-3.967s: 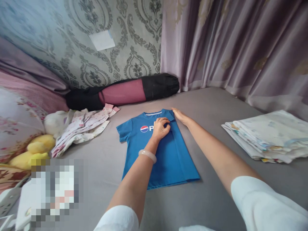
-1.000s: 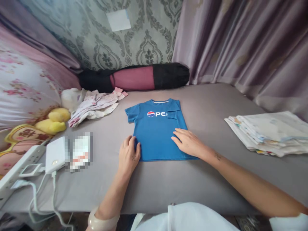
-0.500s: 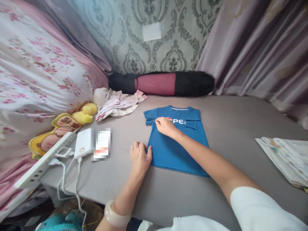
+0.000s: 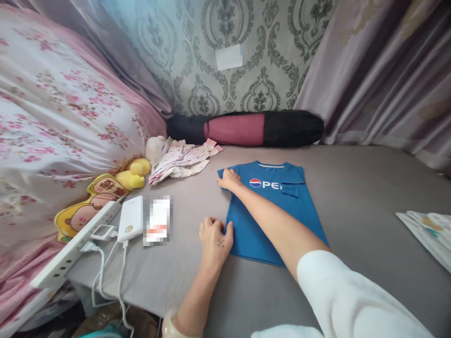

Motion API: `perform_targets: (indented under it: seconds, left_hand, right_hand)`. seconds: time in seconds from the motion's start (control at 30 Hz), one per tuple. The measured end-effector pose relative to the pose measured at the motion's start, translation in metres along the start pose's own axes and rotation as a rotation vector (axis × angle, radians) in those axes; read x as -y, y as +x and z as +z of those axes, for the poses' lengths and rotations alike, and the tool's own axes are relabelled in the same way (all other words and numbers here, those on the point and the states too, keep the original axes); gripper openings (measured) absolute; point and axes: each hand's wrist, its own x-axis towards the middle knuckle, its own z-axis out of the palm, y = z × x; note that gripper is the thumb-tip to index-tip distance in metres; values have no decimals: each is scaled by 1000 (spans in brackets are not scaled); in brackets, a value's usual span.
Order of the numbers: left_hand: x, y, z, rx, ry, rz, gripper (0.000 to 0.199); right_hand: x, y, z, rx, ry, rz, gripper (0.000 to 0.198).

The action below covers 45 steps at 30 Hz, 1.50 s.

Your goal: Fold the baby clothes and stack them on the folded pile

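A blue T-shirt with a round red, white and blue logo and white letters lies flat, its neckline facing away from me. The sleeve on the right is folded inward over part of the lettering. My right hand reaches across the shirt, fingers closed on the left sleeve. Lower down, my left hand rests at the shirt's left side edge. Its fingers are curled and its thumb lies against the fabric, so the edge appears pinched there. The right forearm covers part of the shirt's middle and hem.
On the left are a white power strip, a power bank with cables, and a yellow plush toy. Crumpled clothes lie behind. A black and pink rolled bag lines the wall. Folded white cloth sits at right.
My right hand has moved left from the shirt's chest to its left sleeve, uncovering the logo. The left hand stays at the side edge. The whole view has shifted slightly.
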Motion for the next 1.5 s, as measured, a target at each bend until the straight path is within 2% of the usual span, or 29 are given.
perform_targets:
  seconds: [0.07,0.2,0.37,0.5,0.7,0.93,1.03,1.17,1.3,1.4,1.5]
  left_hand:
    - [-3,0,-3,28,-11,-25,22]
    - [-7,0,-7,71,-30,-65,15]
    - [-8,0,-9,57,-49,-71,10]
    - [-7,1,-9,35,-112,-45,13]
    - [-6,1,-10,101,-442,-10,22]
    - [-12,-5,-11,181,-666,70,22]
    - [-16,-7,-13,226,-702,128,22]
    - [-20,-11,-15,303,-636,202,24]
    - [-21,-13,-17,370,-564,214,36]
    - [-20,-10,-16,307,-564,194,44]
    - [-17,-7,-11,175,-509,240,35]
  right_hand:
    - [1,1,5,-2,8,11,49]
    - [-1,3,10,-22,76,6,38]
    - [-17,13,5,-68,292,37,20]
    - [-37,19,-8,-95,549,85,12]
    - [-64,8,-38,-137,907,144,11]
    - [-100,-10,-58,-197,1105,209,6]
    - [-115,-17,-61,-210,1114,233,7]
    - [-131,-24,-57,-222,1064,268,8]
    - [-143,-27,-52,-253,920,327,6]
    - [-150,-29,-55,-320,784,372,12]
    - [-145,-35,-60,-457,457,276,31]
